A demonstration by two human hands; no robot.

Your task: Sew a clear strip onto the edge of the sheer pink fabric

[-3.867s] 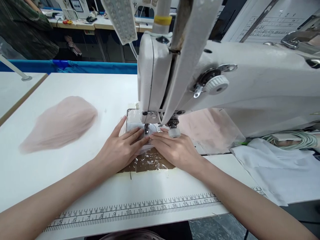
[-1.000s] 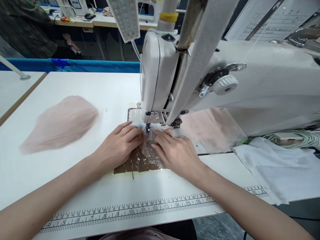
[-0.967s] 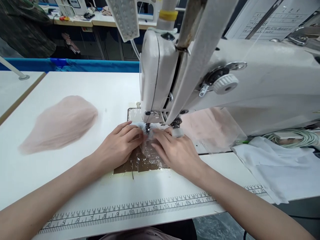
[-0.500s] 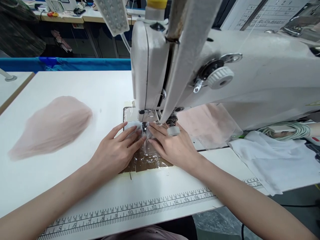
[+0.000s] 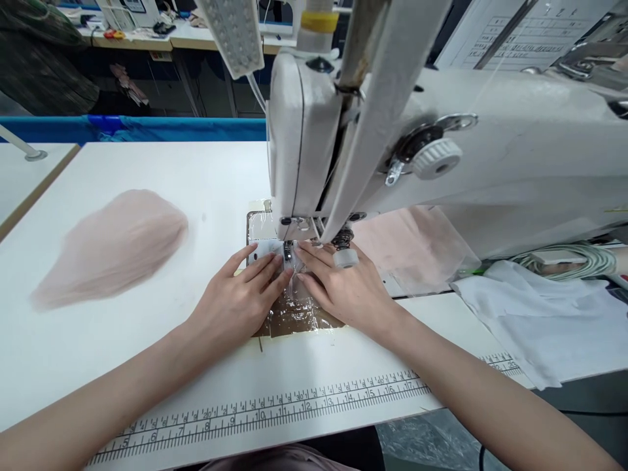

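My left hand (image 5: 240, 294) lies flat left of the presser foot (image 5: 288, 250), its fingers slightly spread and the tips close to the foot. From the other side, my right hand (image 5: 346, 282) rests with outstretched fingers just right of the foot, partly behind a knob of the sewing machine (image 5: 304, 144). Beneath both hands is a brown plate covered in shiny clear film (image 5: 299, 320). Something thin and see-through seems to lie between the fingertips; I cannot make out its edges. Sheer pink fabric (image 5: 407, 242) lies under the machine arm, beyond my right hand.
Another sheer pink piece (image 5: 112, 248) lies on the white table at left. White cloth (image 5: 540, 317) and a coiled pale cord (image 5: 579, 258) sit at right. A printed ruler strip (image 5: 304, 402) follows the front edge. A lamp (image 5: 233, 36) hangs beside the machine head.
The whole view has shifted slightly, so everything sits a little farther right. Both hands keep nearly the same place beside the presser foot.
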